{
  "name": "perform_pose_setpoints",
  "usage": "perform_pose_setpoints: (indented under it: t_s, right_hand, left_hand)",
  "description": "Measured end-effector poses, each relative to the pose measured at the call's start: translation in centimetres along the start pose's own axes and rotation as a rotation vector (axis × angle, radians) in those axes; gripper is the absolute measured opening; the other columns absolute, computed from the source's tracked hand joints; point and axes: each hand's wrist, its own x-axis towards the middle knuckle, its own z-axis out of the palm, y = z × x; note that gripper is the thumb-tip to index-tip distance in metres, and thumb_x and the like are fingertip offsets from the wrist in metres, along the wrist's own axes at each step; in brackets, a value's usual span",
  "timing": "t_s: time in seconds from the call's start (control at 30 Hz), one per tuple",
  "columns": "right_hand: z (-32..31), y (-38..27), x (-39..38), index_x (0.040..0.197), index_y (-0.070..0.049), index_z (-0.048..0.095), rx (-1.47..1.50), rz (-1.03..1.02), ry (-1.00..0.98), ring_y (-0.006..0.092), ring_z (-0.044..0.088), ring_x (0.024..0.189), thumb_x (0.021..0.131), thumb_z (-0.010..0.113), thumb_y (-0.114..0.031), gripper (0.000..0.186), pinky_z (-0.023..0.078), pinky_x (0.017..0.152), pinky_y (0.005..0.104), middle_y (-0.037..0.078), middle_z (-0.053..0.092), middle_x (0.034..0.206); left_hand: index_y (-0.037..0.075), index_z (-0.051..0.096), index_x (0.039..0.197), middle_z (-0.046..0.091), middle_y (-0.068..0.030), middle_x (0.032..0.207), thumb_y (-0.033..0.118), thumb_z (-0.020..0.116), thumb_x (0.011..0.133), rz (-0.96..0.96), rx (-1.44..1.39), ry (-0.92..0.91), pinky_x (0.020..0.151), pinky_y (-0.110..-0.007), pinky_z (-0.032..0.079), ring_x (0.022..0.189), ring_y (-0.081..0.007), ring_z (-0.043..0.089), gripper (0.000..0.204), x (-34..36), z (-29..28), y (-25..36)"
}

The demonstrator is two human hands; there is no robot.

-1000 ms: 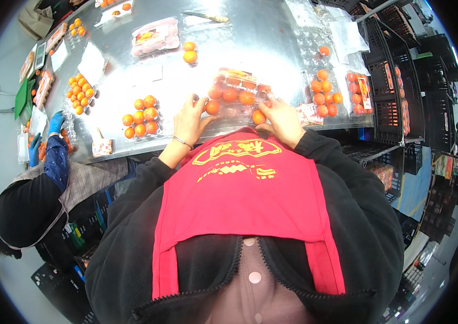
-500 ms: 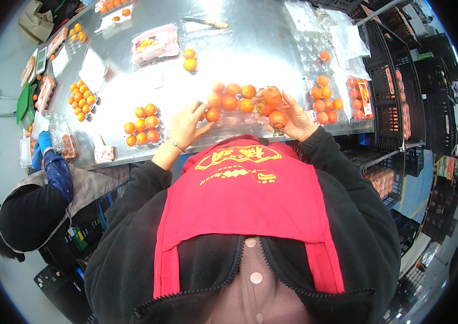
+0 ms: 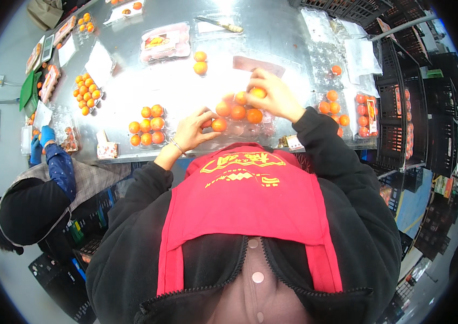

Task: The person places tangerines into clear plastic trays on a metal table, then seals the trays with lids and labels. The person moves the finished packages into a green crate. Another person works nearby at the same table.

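Note:
A clear plastic tray [image 3: 235, 130] lies on the metal table in front of me, with several round orange fruits [image 3: 238, 112] in its far part. My left hand [image 3: 192, 131] is at the tray's left end, thumb and fingers curled round one orange fruit [image 3: 219, 125]. A bit of another fruit shows between those fingers. My right hand [image 3: 275, 95] reaches over from the right, its bent fingers on a fruit [image 3: 258, 93] in the far row. Its fingertips are partly hidden.
Left of the tray sits a filled pack of fruits [image 3: 146, 126]. Two loose fruits [image 3: 200, 62] lie beyond it, near a closed pack [image 3: 165, 42] and a knife [image 3: 221, 24]. More fruits [image 3: 332, 107] and black crates [image 3: 396, 102] stand right. A blue-gloved co-worker's hand [image 3: 48, 134] works at left.
My right hand has moved left and farther from me, from the tray's right end to its far row. The fruits it held at the right end are gone from there. The view has shifted slightly.

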Motion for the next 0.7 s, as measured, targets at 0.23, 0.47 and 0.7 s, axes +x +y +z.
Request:
perform_pose_setpoints:
  t_s: [0.23, 0.47, 0.7]
  right_hand:
    - [3.4, -2.3, -0.3, 0.104, -0.004, 0.068, -0.288, -0.327, -0.052, 0.0286, 0.064, 0.098, 0.079, 0.077, -0.021, 0.031, 0.053, 0.086, 0.0423, 0.009, 0.06, 0.109]
    - [5.9, -3.3, -0.9, 0.122, -0.005, 0.065, -0.66, -0.226, -0.182, 0.029, 0.061, 0.112, 0.075, 0.076, -0.013, 0.048, 0.051, 0.093, 0.0411, 0.009, 0.061, 0.125]
    - [7.3, -4.7, 0.2, 0.098, -0.006, 0.077, -0.664, -0.111, -0.243, 0.0286, 0.061, 0.117, 0.082, 0.068, -0.016, 0.021, 0.054, 0.084, 0.0412, 0.012, 0.063, 0.123]
  left_hand:
    - [0.013, 0.067, 0.118, 0.058, -0.0083, 0.105, 0.032, 0.083, 0.082, 0.038, -0.166, 0.01, 0.078, -0.04, 0.053, 0.092, -0.0311, 0.065, 0.044, 0.3, 0.0, -0.8]
    - [0.01, 0.068, 0.117, 0.057, -0.0101, 0.103, 0.03, 0.083, 0.083, 0.072, -0.245, -0.05, 0.085, -0.039, 0.051, 0.096, -0.0307, 0.062, 0.042, 0.7, -0.4, -1.2]
    - [0.004, 0.067, 0.111, 0.059, -0.0111, 0.105, 0.025, 0.084, 0.082, 0.083, -0.312, -0.132, 0.09, -0.037, 0.049, 0.101, -0.0277, 0.061, 0.039, 1.2, -0.9, -1.1]
